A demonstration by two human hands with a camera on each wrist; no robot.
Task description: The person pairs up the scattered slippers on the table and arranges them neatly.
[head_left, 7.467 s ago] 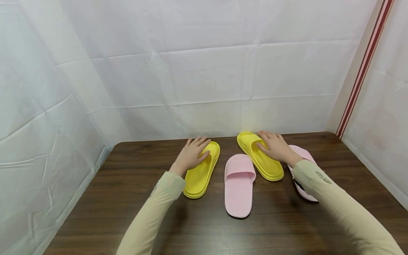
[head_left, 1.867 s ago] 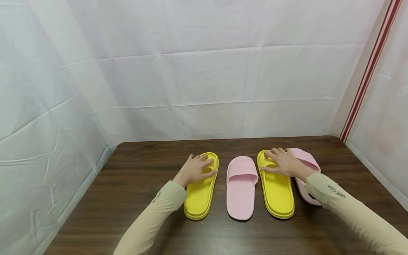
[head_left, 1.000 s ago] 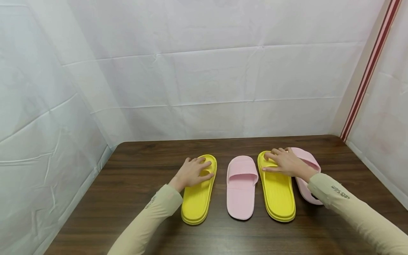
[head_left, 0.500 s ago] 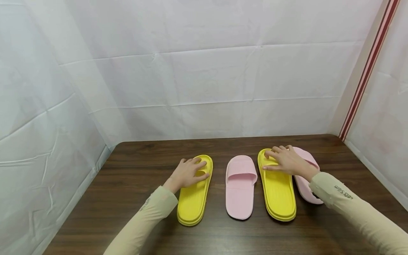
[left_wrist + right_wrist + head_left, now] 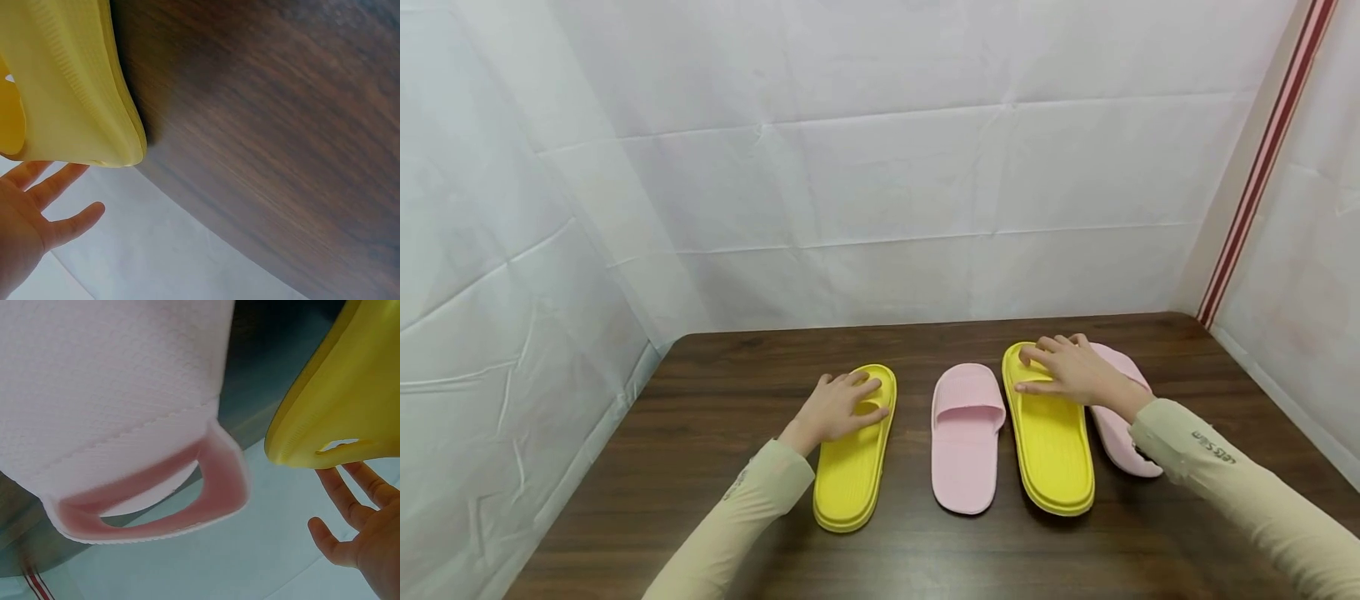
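A yellow slipper lies at the left, heel toward me. My left hand rests over its strap, thumb and fingers spread. In the left wrist view, two left fingers touch the strap's edge and a third stands apart. On the right, a second yellow slipper has my right hand over its strap; the right wrist view shows two fingers against it. Between them lies a pink slipper. Another pink slipper, angled, lies partly beneath my right wrist.
The slippers lie on a dark wooden table. White cloth hangs behind the table and on both sides, with a red-striped band at the right corner.
Over several seconds both yellow slippers came nearer and the right one turned straighter. Lately my left hand and its slipper shifted left; the right yellow slipper moved slightly away. The pink slippers stayed about put.
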